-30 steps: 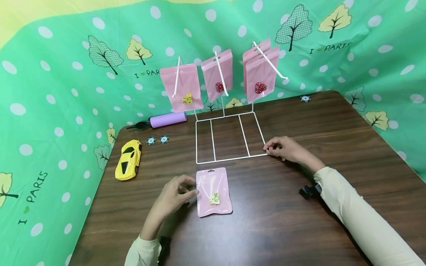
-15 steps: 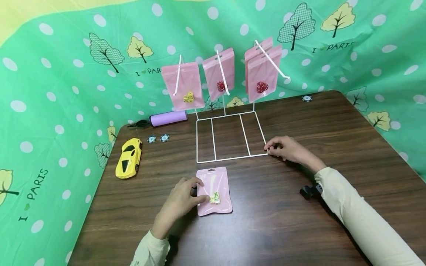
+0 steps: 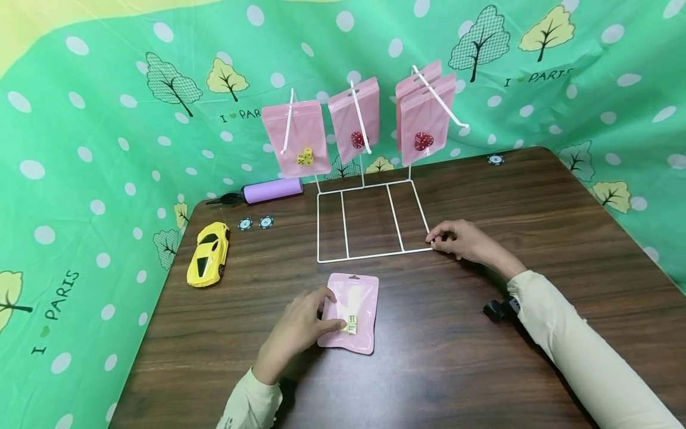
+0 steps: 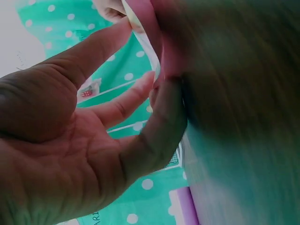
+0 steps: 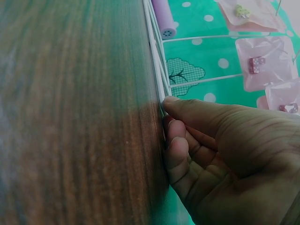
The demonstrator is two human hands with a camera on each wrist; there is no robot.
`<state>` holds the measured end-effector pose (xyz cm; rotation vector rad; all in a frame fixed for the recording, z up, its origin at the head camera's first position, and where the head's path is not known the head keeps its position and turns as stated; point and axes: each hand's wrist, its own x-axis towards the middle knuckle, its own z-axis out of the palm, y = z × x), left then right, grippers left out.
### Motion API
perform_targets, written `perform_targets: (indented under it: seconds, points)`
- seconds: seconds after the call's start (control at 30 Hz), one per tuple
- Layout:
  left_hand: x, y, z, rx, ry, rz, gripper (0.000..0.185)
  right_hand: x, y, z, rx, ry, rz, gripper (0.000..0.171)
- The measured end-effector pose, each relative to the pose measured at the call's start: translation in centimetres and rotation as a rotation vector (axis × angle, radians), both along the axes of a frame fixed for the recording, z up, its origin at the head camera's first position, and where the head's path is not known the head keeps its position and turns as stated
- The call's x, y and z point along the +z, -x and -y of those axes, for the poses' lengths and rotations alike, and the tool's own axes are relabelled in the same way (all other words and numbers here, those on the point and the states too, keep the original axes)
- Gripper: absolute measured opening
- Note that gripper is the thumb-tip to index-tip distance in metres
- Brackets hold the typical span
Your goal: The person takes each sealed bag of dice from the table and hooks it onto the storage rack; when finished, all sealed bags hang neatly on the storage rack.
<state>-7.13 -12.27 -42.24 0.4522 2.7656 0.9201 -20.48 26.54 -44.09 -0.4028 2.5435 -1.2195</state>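
Note:
A pink pouch [image 3: 354,304] with yellow dice [image 3: 352,323] inside lies on the brown table [image 3: 482,357], its left edge raised a little. My left hand [image 3: 329,316] pinches that left edge between thumb and fingers. The left wrist view shows the pouch [image 4: 157,42] held at the fingertips [image 4: 161,103]. My right hand [image 3: 435,241] grips the front right corner of the white wire rack [image 3: 375,256]. In the right wrist view its fingers [image 5: 176,140] curl against the rack's wire [image 5: 157,70]. Pink pouches hang on the rack's three hooks: one with yellow dice [image 3: 297,146], two with red dice [image 3: 355,119], [image 3: 423,119].
A yellow toy car [image 3: 208,254] sits at the table's left edge. Behind it lie a purple pump [image 3: 270,190] and two poker chips [image 3: 254,224]. Another chip [image 3: 495,159] lies at the far right. Green patterned cloth [image 3: 107,149] surrounds the table.
My left hand moved right onto the pouch and took its left edge. The pouch shifted slightly right and turned. My right hand stayed on the rack corner.

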Motion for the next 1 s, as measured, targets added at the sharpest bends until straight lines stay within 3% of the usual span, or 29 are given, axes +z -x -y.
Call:
perform_targets:
  seconds: [0.23, 0.67, 0.77, 1.0]
  points:
    - [-0.4, 0.3, 0.0, -0.074, -0.056, 0.048, 0.032, -0.1, 0.0, -0.1, -0.001, 0.002, -0.01, 0.016]
    - [0.0, 0.4, 0.7, -0.099, -0.142, 0.155, 0.022, -0.2, -0.2, -0.2, 0.002, 0.009, -0.007, 0.017]
    - [0.0, 0.6, 0.9, -0.123, -0.179, 0.157, 0.014, -0.2, -0.2, -0.3, 0.003, 0.012, -0.008, 0.017]
    - [0.7, 0.8, 1.2, -0.14, -0.218, 0.098, 0.016, -0.3, -0.1, -0.4, 0.004, 0.006, -0.014, 0.017]
